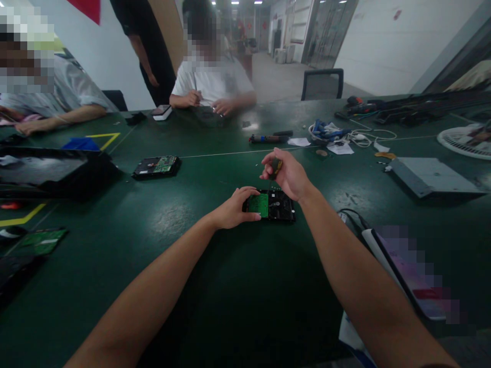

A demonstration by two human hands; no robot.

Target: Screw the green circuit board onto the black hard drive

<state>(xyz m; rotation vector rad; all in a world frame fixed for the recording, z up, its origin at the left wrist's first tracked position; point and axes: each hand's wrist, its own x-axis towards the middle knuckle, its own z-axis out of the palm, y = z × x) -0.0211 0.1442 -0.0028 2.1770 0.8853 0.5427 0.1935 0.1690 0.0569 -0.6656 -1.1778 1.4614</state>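
On the green table in front of me lies a hard drive (282, 208), its green circuit board (259, 205) facing up. Thumb and fingers of my left hand (238, 207) grip the drive's left end from both long sides. Above the board, my right hand (288, 173) is closed around the dark and yellow handle of a screwdriver (275, 166). The thin shaft points down to the board's far edge; whether its tip sits in a screw is too small to tell.
Another hard drive (156, 166) lies to the left. A phone (410, 271) and a metal case (433, 176) are on the right. Farther back are a dark cylindrical tool (268, 138) and white cables (368, 135). A co-worker (213, 82) sits across the table.
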